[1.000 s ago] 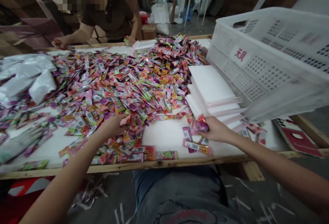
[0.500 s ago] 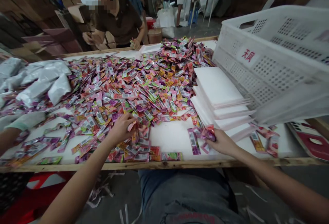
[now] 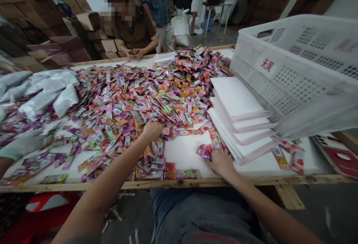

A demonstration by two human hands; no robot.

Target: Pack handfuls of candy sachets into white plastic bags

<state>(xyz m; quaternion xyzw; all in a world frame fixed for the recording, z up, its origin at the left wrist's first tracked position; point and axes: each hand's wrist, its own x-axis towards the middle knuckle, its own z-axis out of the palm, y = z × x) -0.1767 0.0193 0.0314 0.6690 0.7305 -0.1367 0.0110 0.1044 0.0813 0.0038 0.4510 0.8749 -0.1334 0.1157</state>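
Note:
A broad heap of small, colourful snack packets (image 3: 131, 98) in pink, purple, green and orange covers much of the white tabletop. At the near side of this heap, my left hand (image 3: 153, 130) is closed with fingers curled down among the packets; what they pinch is hidden. My right hand (image 3: 222, 162) is closed round a few crumpled pink and purple packets (image 3: 204, 150), held over a bare white patch of table (image 3: 184, 149). Just beyond my right hand lies a stack of flat white pouches (image 3: 237, 98).
A large white perforated crate (image 3: 291, 72) stands at the right. Filled silvery bags (image 3: 47, 87) lie at the left, near a co-worker's gloved hand (image 3: 26, 145). Another person (image 3: 134, 31) handles packets across the table. A wooden rim (image 3: 179, 183) edges the table.
My left hand has moved right and slightly away from me, into the heap. My right hand has shifted left with its packets. The person opposite has brought both hands together.

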